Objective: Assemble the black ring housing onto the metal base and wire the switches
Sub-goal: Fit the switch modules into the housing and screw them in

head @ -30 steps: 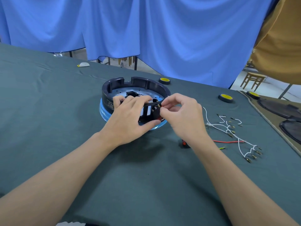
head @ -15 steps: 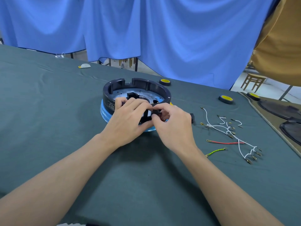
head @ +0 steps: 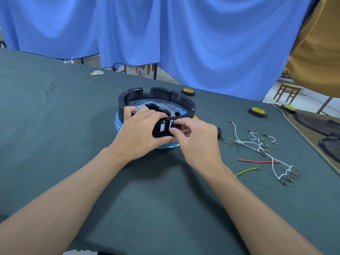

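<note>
The black ring housing (head: 176, 98) sits on the round metal base (head: 156, 104), whose lower rim is blue (head: 117, 124). My left hand (head: 139, 133) grips the housing's near wall beside its rectangular switch openings (head: 163, 127). My right hand (head: 195, 140) pinches a small black part at the right opening; what it is stays hidden under the fingers. A loose black switch (head: 219, 132) lies just right of that hand. White wires with brass terminals (head: 257, 146), a red wire (head: 257, 161) and a yellow-green wire (head: 246, 171) lie on the cloth to the right.
Dark green cloth (head: 55, 144) covers the table. Three yellow-topped black wheels (head: 257, 112) lie behind and to the right. Dark round parts rest on a tan mat (head: 323, 124) at the far right. A blue curtain hangs behind, and a person in a brown top (head: 316, 43) stands at the upper right.
My right hand went from the housing's top edge down to the switch opening in its near wall. A black switch now lies in view right of the housing. My left hand kept its grip.
</note>
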Demonstrator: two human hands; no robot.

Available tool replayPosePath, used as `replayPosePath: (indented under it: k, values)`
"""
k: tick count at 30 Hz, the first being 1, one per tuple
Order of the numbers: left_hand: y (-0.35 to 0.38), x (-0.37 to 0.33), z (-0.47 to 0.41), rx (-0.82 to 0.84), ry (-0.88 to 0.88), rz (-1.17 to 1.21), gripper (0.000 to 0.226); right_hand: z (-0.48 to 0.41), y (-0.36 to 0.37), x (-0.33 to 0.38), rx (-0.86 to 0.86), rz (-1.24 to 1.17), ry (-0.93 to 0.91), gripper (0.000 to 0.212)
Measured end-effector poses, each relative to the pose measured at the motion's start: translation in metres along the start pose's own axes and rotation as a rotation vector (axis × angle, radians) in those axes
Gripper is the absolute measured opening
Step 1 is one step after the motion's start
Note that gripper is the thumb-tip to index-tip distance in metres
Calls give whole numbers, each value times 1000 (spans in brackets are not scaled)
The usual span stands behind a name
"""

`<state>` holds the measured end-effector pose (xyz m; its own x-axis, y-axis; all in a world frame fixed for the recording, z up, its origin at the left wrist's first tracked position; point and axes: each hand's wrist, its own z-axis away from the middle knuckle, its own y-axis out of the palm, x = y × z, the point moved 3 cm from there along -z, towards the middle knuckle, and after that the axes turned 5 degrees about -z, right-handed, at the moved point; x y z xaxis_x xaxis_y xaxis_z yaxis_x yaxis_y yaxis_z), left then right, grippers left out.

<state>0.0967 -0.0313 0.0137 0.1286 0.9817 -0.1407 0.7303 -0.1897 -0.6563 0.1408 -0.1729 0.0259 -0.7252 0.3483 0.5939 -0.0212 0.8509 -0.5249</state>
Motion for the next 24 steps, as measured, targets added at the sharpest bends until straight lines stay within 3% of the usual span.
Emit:
replayPosePath:
  k: [16,20,24]
  values:
    - [0,-3,0,-7,-19,-3,61,-5,0,1,-35,-6,-155,13]
    - [-1,-2,0,-29,-29,9,56,-9,-7,-8,86,-93,-57,20]
    - [0,-3,0,-43,-53,26,55,-11,-11,-7,44,-154,11,14]
